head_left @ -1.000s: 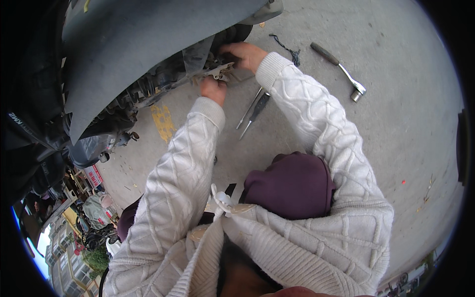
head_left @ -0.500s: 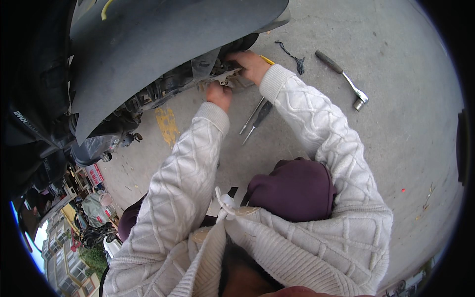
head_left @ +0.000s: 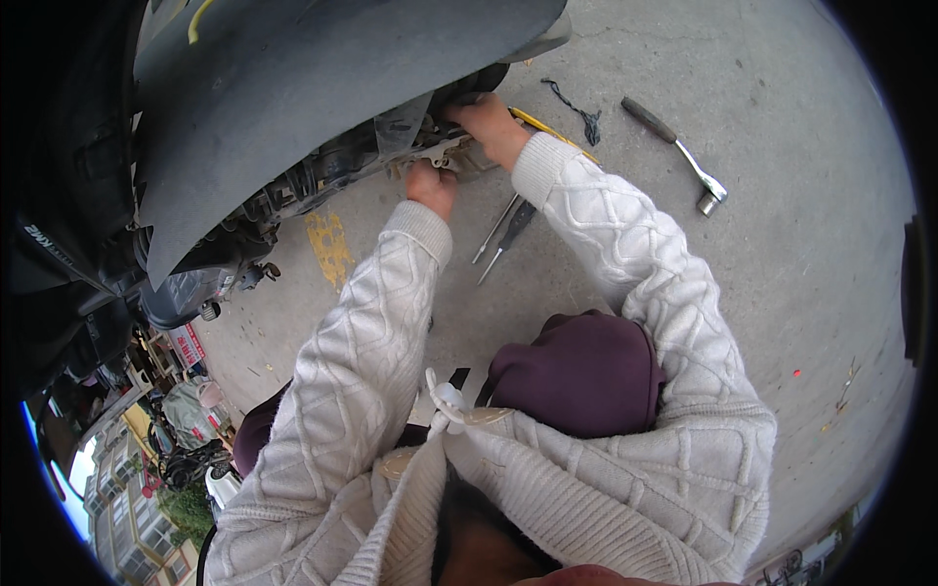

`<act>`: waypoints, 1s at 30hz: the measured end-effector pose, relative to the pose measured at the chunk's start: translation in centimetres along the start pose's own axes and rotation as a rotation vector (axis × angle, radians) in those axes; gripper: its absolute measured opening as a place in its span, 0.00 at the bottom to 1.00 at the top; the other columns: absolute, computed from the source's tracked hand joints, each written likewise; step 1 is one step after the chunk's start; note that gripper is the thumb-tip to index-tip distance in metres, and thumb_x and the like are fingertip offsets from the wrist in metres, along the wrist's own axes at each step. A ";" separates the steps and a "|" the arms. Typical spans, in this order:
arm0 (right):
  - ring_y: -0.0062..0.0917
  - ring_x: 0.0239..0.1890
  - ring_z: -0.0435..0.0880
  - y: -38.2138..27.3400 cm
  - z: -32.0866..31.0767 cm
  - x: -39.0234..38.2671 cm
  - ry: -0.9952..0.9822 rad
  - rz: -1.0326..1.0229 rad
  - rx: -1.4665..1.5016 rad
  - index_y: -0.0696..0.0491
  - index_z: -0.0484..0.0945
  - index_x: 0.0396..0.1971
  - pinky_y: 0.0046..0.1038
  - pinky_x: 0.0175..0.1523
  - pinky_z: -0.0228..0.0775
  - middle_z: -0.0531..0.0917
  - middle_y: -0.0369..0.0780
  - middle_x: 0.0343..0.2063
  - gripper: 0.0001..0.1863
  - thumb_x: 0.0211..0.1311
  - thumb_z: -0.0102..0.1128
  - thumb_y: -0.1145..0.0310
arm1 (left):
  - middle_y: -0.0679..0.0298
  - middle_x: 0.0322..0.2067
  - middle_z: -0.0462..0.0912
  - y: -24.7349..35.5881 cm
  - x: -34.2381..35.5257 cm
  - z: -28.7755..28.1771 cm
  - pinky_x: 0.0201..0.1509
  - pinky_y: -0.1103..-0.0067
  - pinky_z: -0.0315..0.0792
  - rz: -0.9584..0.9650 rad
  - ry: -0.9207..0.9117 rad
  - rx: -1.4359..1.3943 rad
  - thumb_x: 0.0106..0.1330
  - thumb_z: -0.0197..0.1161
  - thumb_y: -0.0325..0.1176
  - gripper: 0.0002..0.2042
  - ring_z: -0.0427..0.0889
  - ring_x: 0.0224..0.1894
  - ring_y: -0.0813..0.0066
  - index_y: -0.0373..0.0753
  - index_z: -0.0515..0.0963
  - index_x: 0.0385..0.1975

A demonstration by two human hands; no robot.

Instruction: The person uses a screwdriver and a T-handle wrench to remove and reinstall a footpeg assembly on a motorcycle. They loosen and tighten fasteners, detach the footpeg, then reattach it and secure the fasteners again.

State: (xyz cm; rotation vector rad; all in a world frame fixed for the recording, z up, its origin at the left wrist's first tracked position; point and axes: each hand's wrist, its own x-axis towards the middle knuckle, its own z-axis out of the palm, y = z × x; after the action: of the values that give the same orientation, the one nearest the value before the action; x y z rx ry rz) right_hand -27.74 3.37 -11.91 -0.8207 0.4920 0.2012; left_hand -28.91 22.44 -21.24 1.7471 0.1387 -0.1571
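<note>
Both my hands work at the lower edge of a scooter's body, under its dark grey side panel [head_left: 322, 93]. My left hand [head_left: 431, 188] is closed like a fist beside a pale metal bracket [head_left: 447, 156]; whatever its fingers grip is hidden. Just to the right and farther in, my right hand [head_left: 489, 127] reaches in past the bracket, back of the hand up. Its fingertips disappear among dark parts below the panel, so their grip does not show. A yellow rod-like thing [head_left: 549, 131] lies on the ground behind my right wrist.
Two screwdriver-like tools [head_left: 508, 237] lie on the concrete below my hands. Farther right are a ratchet wrench with a socket [head_left: 674, 146] and a crumpled black strip [head_left: 584, 115]. My purple-clad knee [head_left: 581, 376] is bent between my arms. Parked vehicles [head_left: 186, 430] stand at lower left.
My right hand has shifted slightly left and farther in, exposing more of the yellow thing beside the wrist. The left hand stays almost in place.
</note>
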 end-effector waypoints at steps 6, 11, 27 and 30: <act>0.29 0.34 0.82 0.1 -0.3 0.6 -0.031 0.066 0.008 0.67 0.76 0.37 0.29 0.40 0.72 0.82 0.46 0.34 0.13 0.51 0.59 0.77 | 0.60 0.41 0.75 5.8 -1.8 2.9 0.44 0.75 0.70 -0.506 0.249 -0.588 0.60 0.45 0.24 0.12 0.74 0.44 0.69 0.32 0.73 0.41; 0.28 0.34 0.82 0.2 -0.8 1.2 -0.082 0.031 -0.064 0.65 0.78 0.36 0.27 0.39 0.72 0.82 0.45 0.34 0.12 0.51 0.59 0.76 | 0.62 0.42 0.75 8.0 -2.1 4.0 0.45 0.76 0.69 -0.534 0.317 -0.731 0.60 0.45 0.24 0.13 0.74 0.45 0.70 0.36 0.72 0.43; 0.33 0.35 0.82 -1.0 -2.9 1.1 -0.335 -0.367 -0.713 0.60 0.80 0.38 0.29 0.44 0.70 0.83 0.48 0.33 0.15 0.52 0.59 0.68 | 0.57 0.43 0.77 3.8 -1.2 1.5 0.44 0.75 0.72 -0.273 0.058 -0.274 0.62 0.44 0.25 0.12 0.76 0.44 0.68 0.32 0.73 0.42; 0.33 0.41 0.81 -1.8 -4.0 0.7 -0.463 -0.494 -0.930 0.60 0.77 0.45 0.29 0.48 0.70 0.82 0.46 0.39 0.16 0.56 0.56 0.71 | 0.56 0.43 0.78 2.5 -0.9 1.1 0.41 0.77 0.72 -0.012 -0.022 0.100 0.59 0.44 0.22 0.14 0.77 0.44 0.68 0.31 0.74 0.42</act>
State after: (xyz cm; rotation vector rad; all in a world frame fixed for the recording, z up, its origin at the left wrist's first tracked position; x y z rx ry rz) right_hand -27.90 -0.76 -13.37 -1.7167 -0.2955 0.1478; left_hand -29.42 20.88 -18.88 1.8437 0.1266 -0.1948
